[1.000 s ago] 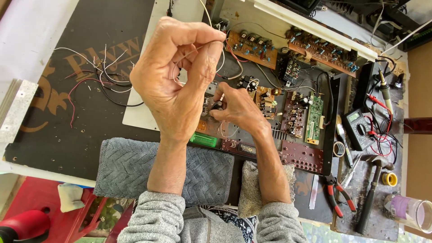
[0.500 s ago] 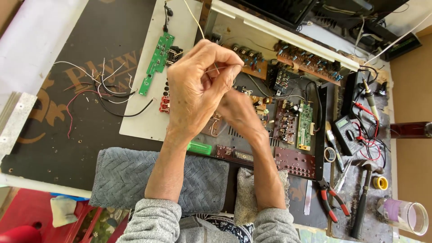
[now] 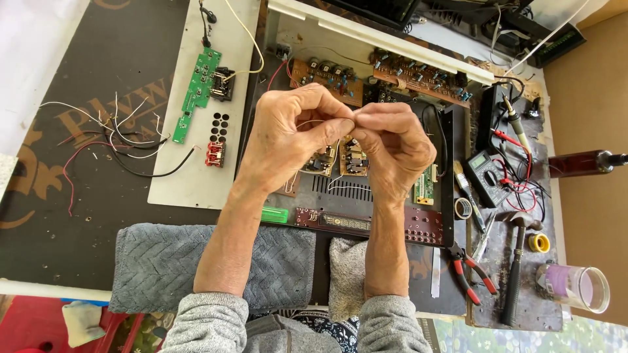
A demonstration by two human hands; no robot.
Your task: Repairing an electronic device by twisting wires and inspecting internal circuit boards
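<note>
Nearest us, we see a grey towel [image 3: 163, 265] under the forearms, at the near edge of the open chassis [image 3: 451, 163], which serves as our landmark. Above the middle of the chassis, our left hand [image 3: 291, 140] and right hand [image 3: 392, 147] meet fingertip to fingertip. Both are pinched shut on a thin pale wire [image 3: 313, 122], which loops between the left fingers; its ends are hidden, so we can only guess that it is one strand. Under the hands, inside the chassis, lie small brown circuit boards [image 3: 340, 160]. To the right of the chassis sit red-handled pliers [image 3: 472, 274], a hammer [image 3: 517, 261], a clear plastic cup [image 3: 575, 287] and a multimeter [image 3: 485, 178] with red leads. To the left of the chassis, a white panel [image 3: 190, 170] carries a green circuit board [image 3: 195, 91], and loose wires [image 3: 111, 140] spread beyond it. Along the far wall of the chassis run long brown boards [image 3: 418, 75].
</note>
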